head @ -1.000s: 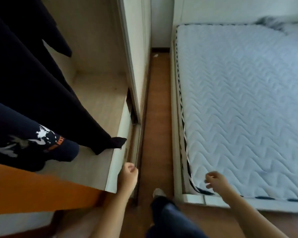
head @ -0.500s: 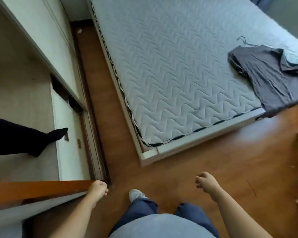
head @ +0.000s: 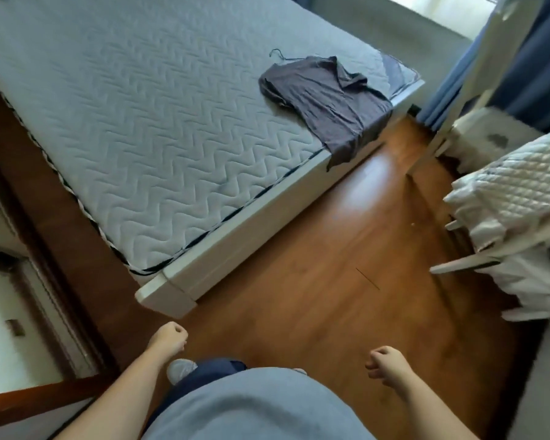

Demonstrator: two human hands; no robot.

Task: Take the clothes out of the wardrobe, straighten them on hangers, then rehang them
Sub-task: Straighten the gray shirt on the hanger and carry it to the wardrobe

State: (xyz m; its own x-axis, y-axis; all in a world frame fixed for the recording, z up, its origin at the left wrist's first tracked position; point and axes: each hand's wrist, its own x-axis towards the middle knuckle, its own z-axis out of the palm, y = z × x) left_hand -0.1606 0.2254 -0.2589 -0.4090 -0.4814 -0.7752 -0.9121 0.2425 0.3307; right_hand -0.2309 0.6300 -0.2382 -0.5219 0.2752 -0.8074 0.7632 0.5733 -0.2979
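Observation:
A dark grey shirt lies flat on the far right corner of the mattress, its hem drooping over the bed's edge. A thin wire hanger hook sticks out at its collar end. My left hand hangs low at the centre-left with its fingers loosely curled and holds nothing. My right hand hangs at the lower right, also loosely curled and holding nothing. Both hands are over the floor, well short of the shirt. Only the wardrobe's white front and sliding track show at the left edge.
Wooden floor runs between the bed's foot and a white rack draped with quilted white bedding on the right. Blue curtains hang at the far right. My legs and one shoe are below.
The view has swung right, away from the wardrobe's hanging dark clothes toward the foot of the bed and the grey shirt. Both hands stayed low, curled and holding nothing.

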